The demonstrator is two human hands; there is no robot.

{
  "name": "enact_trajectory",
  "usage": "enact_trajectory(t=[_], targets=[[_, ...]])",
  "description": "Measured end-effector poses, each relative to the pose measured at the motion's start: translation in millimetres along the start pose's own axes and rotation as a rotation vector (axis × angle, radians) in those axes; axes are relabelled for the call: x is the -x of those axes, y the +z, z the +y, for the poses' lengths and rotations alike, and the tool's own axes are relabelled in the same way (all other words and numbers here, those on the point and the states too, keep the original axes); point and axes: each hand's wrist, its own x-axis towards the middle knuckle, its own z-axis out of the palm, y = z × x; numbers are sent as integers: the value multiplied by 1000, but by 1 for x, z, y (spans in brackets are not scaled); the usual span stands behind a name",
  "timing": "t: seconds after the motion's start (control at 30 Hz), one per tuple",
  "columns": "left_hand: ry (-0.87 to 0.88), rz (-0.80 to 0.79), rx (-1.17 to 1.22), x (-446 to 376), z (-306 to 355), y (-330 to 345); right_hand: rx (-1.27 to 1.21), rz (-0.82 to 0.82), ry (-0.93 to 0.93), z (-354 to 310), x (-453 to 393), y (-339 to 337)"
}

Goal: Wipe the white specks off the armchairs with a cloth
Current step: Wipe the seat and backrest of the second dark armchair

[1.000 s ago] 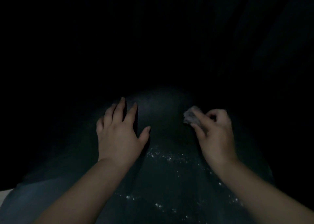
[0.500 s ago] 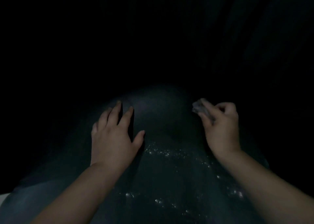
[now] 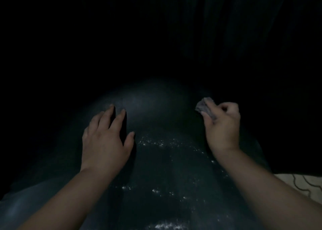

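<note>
A very dark scene seen from above, looking down at two bare forearms reaching forward over a dark, rounded armchair [image 3: 156, 107] cushion that is dimly lit in the middle. The left hand [image 3: 106, 139] lies palm down on the cushion, fingers straight and slightly spread, thumb angled out to the right. The right hand [image 3: 222, 125] is raised at the cushion's right edge with its fingers curled, pinching a small crumpled grey cloth [image 3: 204, 108] between thumb and fingers; whether the cloth touches the armchair cannot be told. Between and below the hands, white specks [image 3: 156, 142] are scattered across the dark upholstery, with a denser patch at the bottom edge. A pale patterned fabric [image 3: 301, 184] shows at the lower right. Everything beyond is black.
</note>
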Motion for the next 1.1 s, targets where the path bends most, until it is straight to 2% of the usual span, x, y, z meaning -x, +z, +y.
enact_trajectory(t=[0.13,0.17,0.27,0.37,0.43,0.57,0.7,0.77,0.8,0.9,0.97,1.1], targets=[[-4,10,-1,2,2,0,26,-77,-150,-2,49,-1],[-1,9,-8,2,3,0,35,-74,-138,7,55,-9],[-10,16,-12,1,5,0,36,21,66,31,34,-30],[-23,19,-31,0,8,1,79,21,215,31,-6,-23],[-33,12,-28,1,10,2,51,2,148,10,-9,-8],[-39,8,-12,2,11,3,-25,-112,-122,-4,39,1],[-29,12,-10,1,9,2,-5,-7,0,5,10,-4],[-19,18,-3,1,8,1,-33,-19,57,-12,-10,9],[-12,16,-2,0,8,1,-38,-60,34,-23,-11,16],[3,-1,7,2,5,-1,17,-223,-202,-41,23,26],[12,-4,21,4,0,-3,19,-237,-247,-33,44,18],[-8,-3,8,14,-19,-10,-58,-125,-58,-26,22,17]])
